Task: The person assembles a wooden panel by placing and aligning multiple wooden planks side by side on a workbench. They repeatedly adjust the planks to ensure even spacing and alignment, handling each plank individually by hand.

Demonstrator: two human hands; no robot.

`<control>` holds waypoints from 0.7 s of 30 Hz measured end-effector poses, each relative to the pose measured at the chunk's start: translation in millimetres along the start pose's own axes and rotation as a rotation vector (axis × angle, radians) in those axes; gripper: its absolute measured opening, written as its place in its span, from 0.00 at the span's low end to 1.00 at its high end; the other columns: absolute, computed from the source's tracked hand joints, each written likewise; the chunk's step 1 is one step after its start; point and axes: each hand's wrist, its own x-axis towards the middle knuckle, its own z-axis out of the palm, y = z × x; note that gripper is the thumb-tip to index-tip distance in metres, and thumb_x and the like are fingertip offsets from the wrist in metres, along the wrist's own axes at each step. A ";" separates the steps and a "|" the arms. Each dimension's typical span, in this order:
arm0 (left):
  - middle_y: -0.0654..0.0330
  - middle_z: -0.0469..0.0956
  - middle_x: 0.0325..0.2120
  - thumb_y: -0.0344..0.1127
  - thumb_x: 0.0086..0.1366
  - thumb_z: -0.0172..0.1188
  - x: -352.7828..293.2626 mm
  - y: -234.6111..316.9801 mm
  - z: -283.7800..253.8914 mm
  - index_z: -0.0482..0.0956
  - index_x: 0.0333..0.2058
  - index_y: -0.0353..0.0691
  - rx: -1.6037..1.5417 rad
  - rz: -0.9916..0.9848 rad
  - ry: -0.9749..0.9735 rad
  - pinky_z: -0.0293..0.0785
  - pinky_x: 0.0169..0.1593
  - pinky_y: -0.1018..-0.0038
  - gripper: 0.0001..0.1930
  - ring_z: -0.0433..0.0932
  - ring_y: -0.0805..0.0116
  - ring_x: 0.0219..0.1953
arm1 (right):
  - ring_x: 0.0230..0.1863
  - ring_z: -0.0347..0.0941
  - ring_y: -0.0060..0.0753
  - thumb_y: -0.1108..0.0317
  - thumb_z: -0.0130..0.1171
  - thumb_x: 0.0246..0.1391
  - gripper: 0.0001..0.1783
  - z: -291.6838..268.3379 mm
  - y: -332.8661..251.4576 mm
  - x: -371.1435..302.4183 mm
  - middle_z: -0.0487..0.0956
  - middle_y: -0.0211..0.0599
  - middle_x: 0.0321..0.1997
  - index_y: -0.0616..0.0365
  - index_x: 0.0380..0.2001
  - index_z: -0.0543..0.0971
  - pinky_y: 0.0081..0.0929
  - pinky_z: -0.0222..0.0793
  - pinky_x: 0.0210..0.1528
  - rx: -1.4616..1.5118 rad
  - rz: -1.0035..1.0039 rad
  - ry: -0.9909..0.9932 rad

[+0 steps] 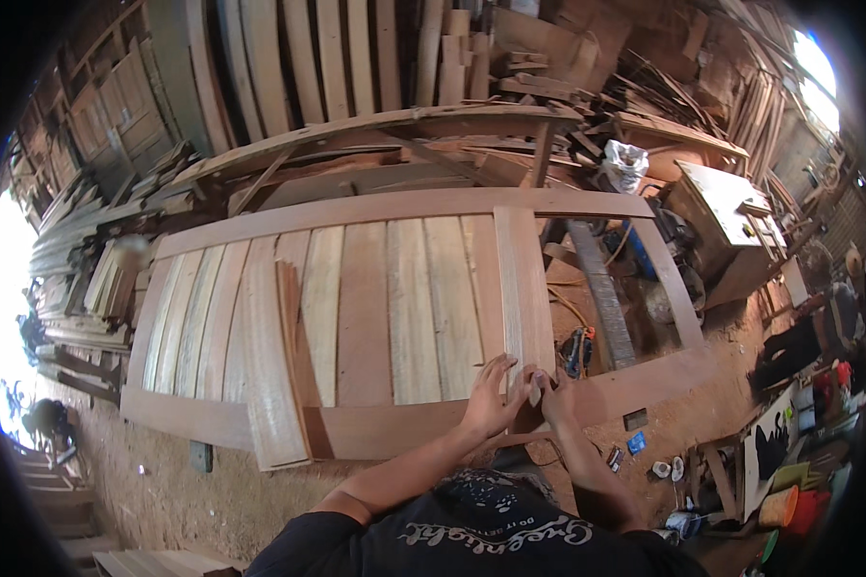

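Observation:
A large wooden door frame [356,430] lies flat in front of me, its left part filled with upright panel slats [366,317] in pale and reddish wood. A wide crosspiece [523,279] runs across it, right of the slats. At the crosspiece's near end, my left hand [492,399] rests with its fingers stretched over the wood. Close beside it, my right hand [557,399] has its fingers closed at the same joint; whatever they pinch is too small to make out. Left of my hands, a loose board [271,356] lies across the slats and overhangs the near rail.
Behind the frame stands a long wooden bench [375,120], with tall planks leaning beyond it. A cabinet [707,231] is at the right. A blue-handled tool [575,352] shows through the frame's opening. At far right, another person [818,332] is partly visible near buckets.

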 end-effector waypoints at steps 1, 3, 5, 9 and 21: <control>0.37 0.61 0.80 0.52 0.77 0.69 3.3 -16.9 9.5 0.71 0.76 0.41 0.149 0.053 -0.030 0.60 0.82 0.44 0.37 0.58 0.35 0.83 | 0.61 0.86 0.47 0.51 0.70 0.73 0.36 -13.2 -0.5 12.6 0.87 0.63 0.59 0.76 0.65 0.78 0.41 0.82 0.58 -0.039 0.028 -0.039; 0.38 0.60 0.81 0.57 0.77 0.67 9.4 -32.5 35.9 0.69 0.78 0.46 0.361 0.111 -0.099 0.55 0.83 0.40 0.39 0.54 0.32 0.84 | 0.64 0.86 0.52 0.48 0.70 0.72 0.38 -42.8 15.4 31.8 0.87 0.65 0.61 0.76 0.66 0.79 0.43 0.81 0.63 -0.186 0.058 -0.026; 0.38 0.58 0.83 0.64 0.76 0.65 19.0 -38.7 61.7 0.66 0.81 0.51 0.512 0.118 -0.148 0.47 0.85 0.38 0.43 0.50 0.30 0.85 | 0.65 0.85 0.54 0.47 0.70 0.72 0.39 -61.6 37.8 61.2 0.87 0.65 0.62 0.75 0.67 0.80 0.42 0.79 0.67 -0.387 0.047 0.051; 0.44 0.55 0.85 0.78 0.73 0.57 33.6 -57.1 84.7 0.60 0.85 0.58 0.718 0.040 -0.171 0.30 0.86 0.33 0.50 0.43 0.34 0.87 | 0.70 0.82 0.62 0.44 0.69 0.71 0.44 -68.2 11.1 91.0 0.84 0.70 0.65 0.78 0.70 0.76 0.43 0.76 0.71 -0.374 0.145 -0.101; 0.57 0.58 0.85 0.81 0.72 0.54 46.2 -68.3 119.3 0.58 0.85 0.69 0.915 0.066 -0.124 0.30 0.85 0.30 0.49 0.47 0.40 0.88 | 0.72 0.80 0.67 0.43 0.68 0.71 0.46 -75.0 5.7 140.7 0.81 0.77 0.67 0.79 0.71 0.75 0.50 0.73 0.74 -0.356 0.147 -0.216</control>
